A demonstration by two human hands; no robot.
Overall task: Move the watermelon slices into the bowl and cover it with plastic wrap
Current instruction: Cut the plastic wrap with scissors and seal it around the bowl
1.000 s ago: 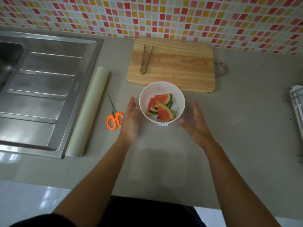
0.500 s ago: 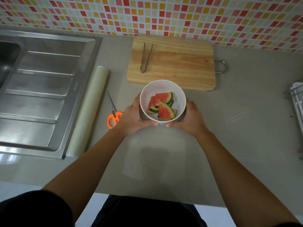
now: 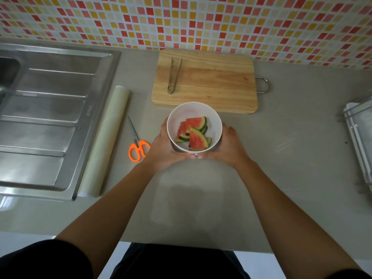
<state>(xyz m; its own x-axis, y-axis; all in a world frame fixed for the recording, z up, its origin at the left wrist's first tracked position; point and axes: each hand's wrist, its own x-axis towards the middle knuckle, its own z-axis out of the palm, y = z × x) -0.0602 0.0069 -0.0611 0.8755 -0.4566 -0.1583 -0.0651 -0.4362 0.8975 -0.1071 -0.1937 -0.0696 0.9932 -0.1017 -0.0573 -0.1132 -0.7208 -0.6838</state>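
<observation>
Transfer step judged complete: the watermelon slices [image 3: 196, 137], red-fleshed wedges with striped green rind, lie stacked inside the bowl [image 3: 213, 121], which sits on the bench [image 3: 291, 158] just near of the cutting board [image 3: 211, 87]. The left hand [image 3: 161, 150] curls round the bowl's left wall and the right hand [image 3: 231, 148] round its right wall, their fingertips almost meeting at its near side.

No film can be made out over the bowl's mouth, though a clear sheet would be hard to see, so covering is taken as the step in hand. The next move would call for freeing a hand, reaching left to the roll of plastic wrap [image 3: 104, 141] and drawing out a sheet wider than the rim. The orange-handled scissors [image 3: 137, 148] beside the roll could cut it.

The bowl is round, smooth and matt white. The board is pale grained wood with a wire loop handle and carries metal tongs [image 3: 174, 75]. The roll is a long, translucent cylinder beside the ribbed steel drainer [image 3: 50, 117].
</observation>
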